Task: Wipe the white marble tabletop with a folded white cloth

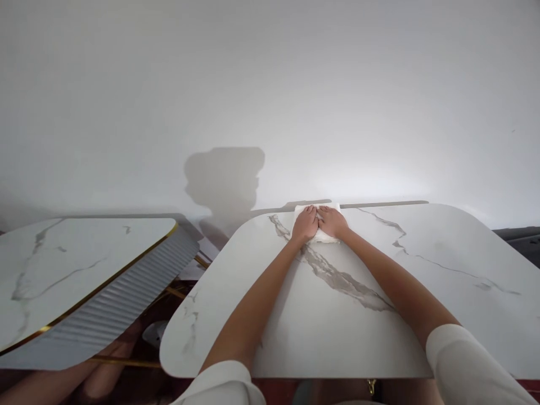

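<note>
A folded white cloth lies on the marble-patterned tabletop, close to its far edge by the wall. Both arms reach straight out across the table to it. My left hand rests on the cloth's left half, palm down with the fingers lying flat. Beside it, my right hand presses on the right half in the same way. The fingertips of the two hands nearly meet at the middle. Much of the cloth is hidden under them.
A plain pale wall rises behind the table and carries a shadow. To the left stands a second marble-patterned table with a gold rim and ribbed grey side. A dark object sits past the right edge.
</note>
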Action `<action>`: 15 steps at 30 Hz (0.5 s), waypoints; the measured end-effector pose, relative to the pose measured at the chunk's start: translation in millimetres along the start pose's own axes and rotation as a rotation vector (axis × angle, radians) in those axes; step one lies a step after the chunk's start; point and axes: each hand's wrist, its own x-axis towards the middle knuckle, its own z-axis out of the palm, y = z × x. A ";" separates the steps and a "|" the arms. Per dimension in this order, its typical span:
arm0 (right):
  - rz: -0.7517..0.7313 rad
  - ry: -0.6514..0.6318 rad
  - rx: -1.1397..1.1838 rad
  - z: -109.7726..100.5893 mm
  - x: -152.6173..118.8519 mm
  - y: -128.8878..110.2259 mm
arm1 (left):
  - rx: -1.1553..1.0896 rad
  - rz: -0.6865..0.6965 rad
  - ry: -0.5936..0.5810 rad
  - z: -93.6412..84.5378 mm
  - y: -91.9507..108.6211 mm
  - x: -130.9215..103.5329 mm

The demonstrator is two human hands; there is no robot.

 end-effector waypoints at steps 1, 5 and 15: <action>0.007 -0.004 0.008 0.2 2.4 3.6 | 0.017 -0.004 -0.005 1.5 0.2 3.8; 0.005 -0.006 0.031 -2.8 4.2 25.5 | 0.070 0.034 0.004 8.7 11.5 19.1; 0.057 0.028 -0.105 -16.7 -32.9 54.3 | 0.043 0.125 -0.001 17.5 59.5 25.6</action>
